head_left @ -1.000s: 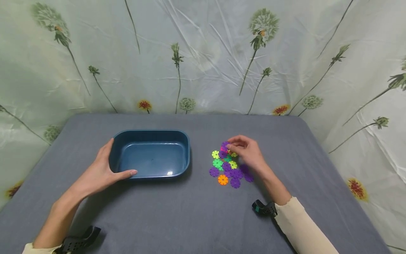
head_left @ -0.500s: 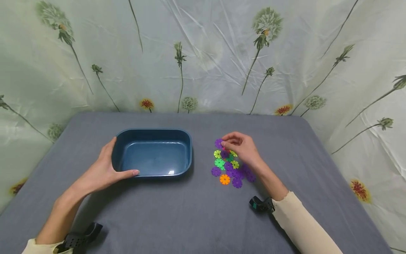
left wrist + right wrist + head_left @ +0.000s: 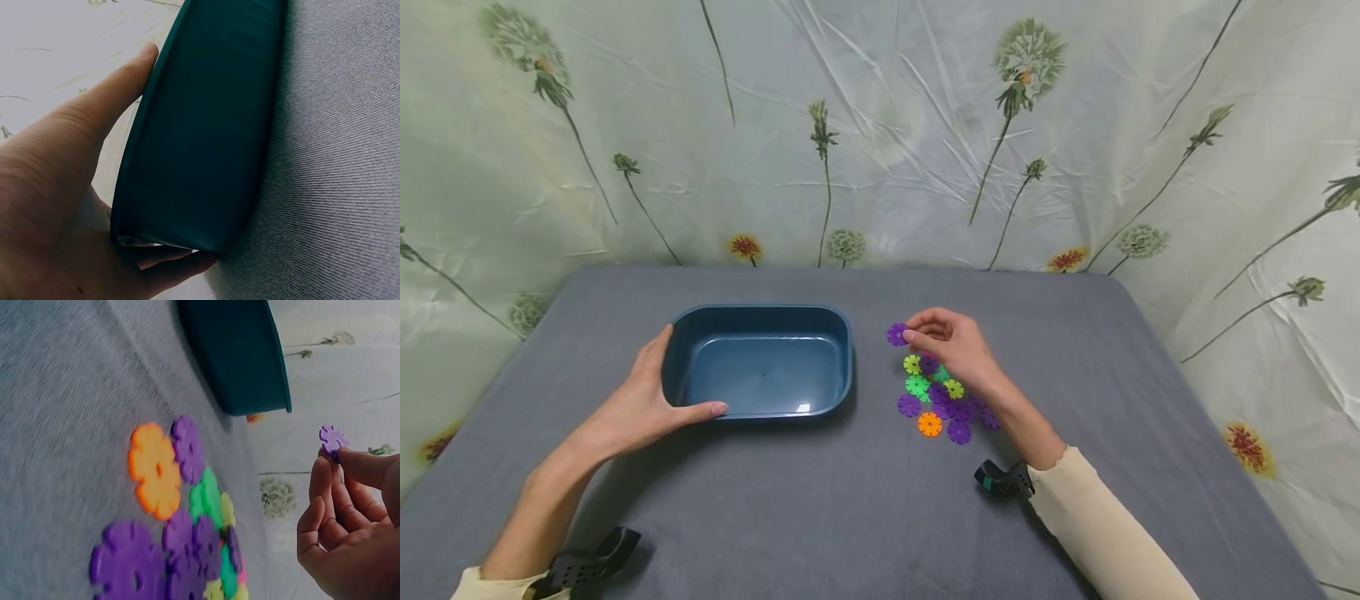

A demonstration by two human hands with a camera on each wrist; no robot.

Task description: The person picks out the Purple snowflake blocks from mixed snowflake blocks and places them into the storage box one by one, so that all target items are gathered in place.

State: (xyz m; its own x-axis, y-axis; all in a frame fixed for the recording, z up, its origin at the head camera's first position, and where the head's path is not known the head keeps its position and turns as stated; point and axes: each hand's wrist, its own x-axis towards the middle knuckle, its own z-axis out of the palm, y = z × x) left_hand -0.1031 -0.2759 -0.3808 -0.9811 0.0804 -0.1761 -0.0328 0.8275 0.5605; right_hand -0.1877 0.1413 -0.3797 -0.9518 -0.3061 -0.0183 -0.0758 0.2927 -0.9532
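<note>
My right hand point(image 3: 955, 346) pinches a purple notched snowflake disc point(image 3: 897, 334) between thumb and fingertips. In the right wrist view the purple disc stands up from the fingertips, away from the other pieces. Just below and nearer lies a loose pile of similar discs in purple, green, yellow and pink, with an orange disc point(image 3: 929, 425) at its near edge. My left hand point(image 3: 647, 396) holds the near left corner of a dark blue plastic bin point(image 3: 756, 415), its thumb over the front rim and its fingers along the left end. Inside, the bin floor shows bare.
A grey cloth covers the table point(image 3: 850, 517). Behind it hangs a pale curtain point(image 3: 895, 150) printed with dandelions. Between the bin and the pile is a short stretch of cloth. Black wrist cameras sit on both forearms.
My right hand has lifted the purple disc from the top of the pile and moved left with it, towards the bin. The left hand and the bin have stayed in place.
</note>
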